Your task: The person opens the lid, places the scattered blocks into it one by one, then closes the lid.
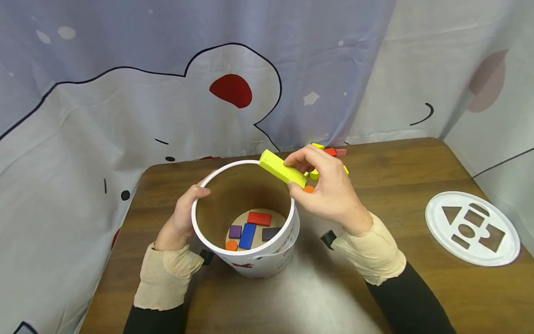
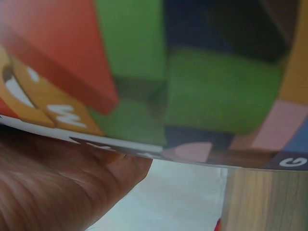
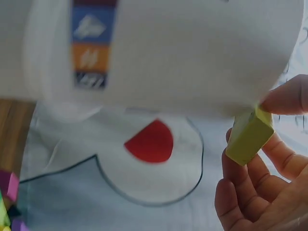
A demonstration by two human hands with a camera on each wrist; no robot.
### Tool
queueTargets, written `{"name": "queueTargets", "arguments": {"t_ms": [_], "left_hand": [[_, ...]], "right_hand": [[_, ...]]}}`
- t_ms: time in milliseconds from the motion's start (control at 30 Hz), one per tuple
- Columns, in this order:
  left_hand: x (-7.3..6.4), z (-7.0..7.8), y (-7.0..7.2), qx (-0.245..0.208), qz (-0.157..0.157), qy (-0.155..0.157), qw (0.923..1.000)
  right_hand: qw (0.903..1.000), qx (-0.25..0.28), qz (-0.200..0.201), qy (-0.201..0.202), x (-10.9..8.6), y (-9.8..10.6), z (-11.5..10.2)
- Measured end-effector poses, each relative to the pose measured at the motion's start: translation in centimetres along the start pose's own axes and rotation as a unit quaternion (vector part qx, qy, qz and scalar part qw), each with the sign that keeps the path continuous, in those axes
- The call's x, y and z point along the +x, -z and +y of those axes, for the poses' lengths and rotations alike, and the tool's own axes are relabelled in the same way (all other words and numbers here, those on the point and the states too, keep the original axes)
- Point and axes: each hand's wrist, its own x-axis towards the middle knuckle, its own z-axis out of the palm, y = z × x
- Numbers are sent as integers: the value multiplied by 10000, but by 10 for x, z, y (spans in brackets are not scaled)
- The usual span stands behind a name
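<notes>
Right hand (image 1: 331, 188) pinches a yellow block (image 1: 280, 169) at the bucket's (image 1: 259, 266) far right rim.
Its fingers (image 1: 303, 157) and thumb close on the block; the left hand (image 1: 183, 217) grips the bucket's left rim, thumb over the edge, other fingers mostly hidden. Inside the bucket lie a red block (image 1: 259, 218), blue block (image 1: 247, 235), two dark blocks (image 1: 235, 231) and orange disc (image 1: 231, 245). Right of the bucket, on the bench (image 1: 388, 167): loose blocks (image 1: 330, 151), then a lid (image 1: 446, 236).

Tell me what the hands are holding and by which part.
Right hand: yellow block, toward its right end in the head view. Left hand: white bucket, by its rim.
</notes>
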Motion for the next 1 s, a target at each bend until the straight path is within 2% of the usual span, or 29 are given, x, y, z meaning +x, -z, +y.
{"name": "queueTargets", "arguments": {"t_ms": [167, 233, 400, 533, 633, 833, 1000], "left_hand": [[-1, 1, 0, -58, 11, -49, 10000], [-1, 2, 0, -34, -5, -40, 10000], [1, 2, -1, -24, -55, 68, 10000], [1, 1, 0, -27, -86, 111, 9999], [2, 0, 0, -20, -117, 112, 9999], [1, 1, -1, 25, -145, 84, 9999], [1, 2, -1, -11, -115, -7, 9999]], "right_hand": [[9975, -7, -481, 516, 11, -16, -21], [9944, -161, -726, 749, 15, -23, -26], [9785, -825, -1587, 1027, 22, -38, -34], [9590, -1306, -2321, 966, 28, -46, -38], [9418, -1720, -2724, 962, 33, -51, -40], [9019, -2492, -3357, 1085, 37, -60, -43], [8758, -2791, -3760, 1171, 38, -64, -44]]}}
